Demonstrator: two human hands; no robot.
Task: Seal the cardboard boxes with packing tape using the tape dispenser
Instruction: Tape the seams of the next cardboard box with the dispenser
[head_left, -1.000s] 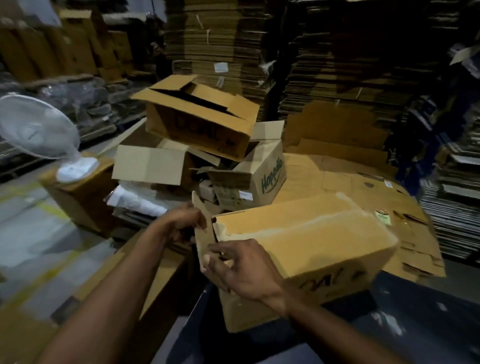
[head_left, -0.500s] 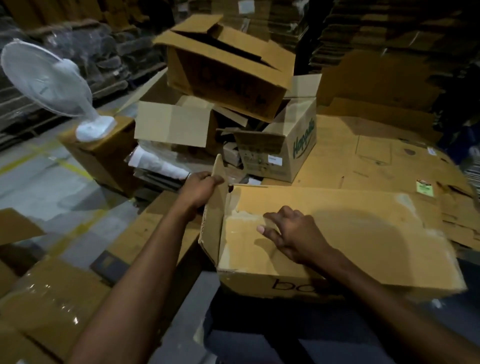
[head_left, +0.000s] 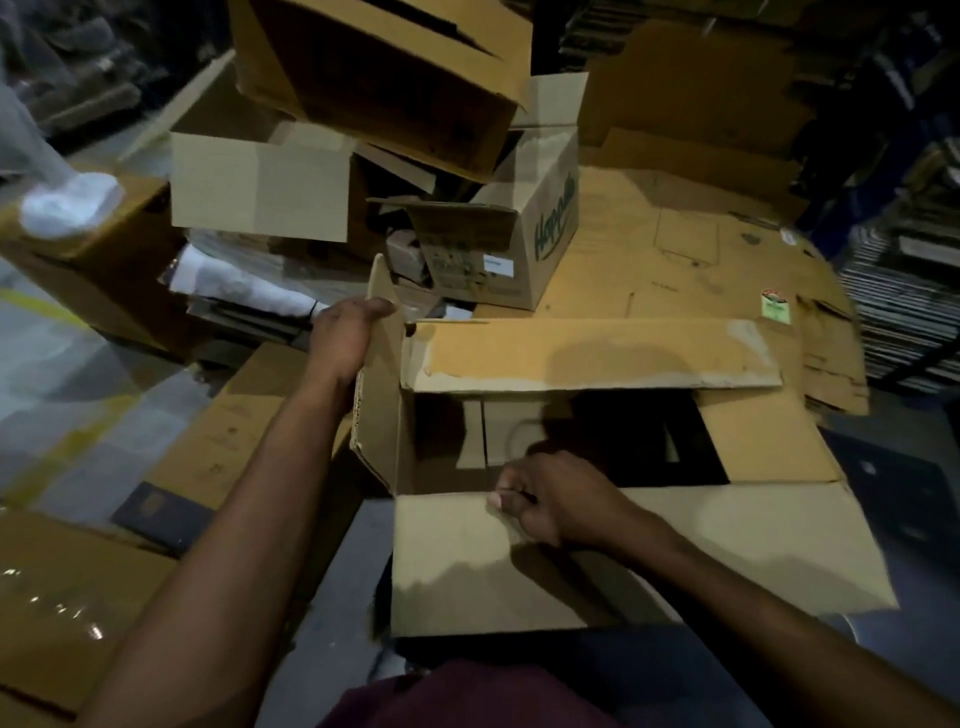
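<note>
A brown cardboard box (head_left: 597, 358) lies right in front of me with its top open and a dark inside. My left hand (head_left: 345, 338) holds the upright left end flap (head_left: 382, 384), fingers over its outer face. My right hand (head_left: 550, 499) grips the top edge of the near long flap (head_left: 623, 561), which is folded out toward me. The far long flap lies flat across the back of the opening. A right end flap (head_left: 763, 436) is folded partly inward. No tape dispenser is in sight.
A heap of open boxes (head_left: 379, 67) rises behind, one printed in green (head_left: 550, 228). Flattened cardboard (head_left: 691, 249) covers the surface at the right. A white fan base (head_left: 67, 202) sits on a box at the left. Grey floor lies at the left.
The near long flap, flat under my right hand before, is now pulled open toward me, baring the inside. My left hand stays on the left end flap. The camera has tilted further down.
</note>
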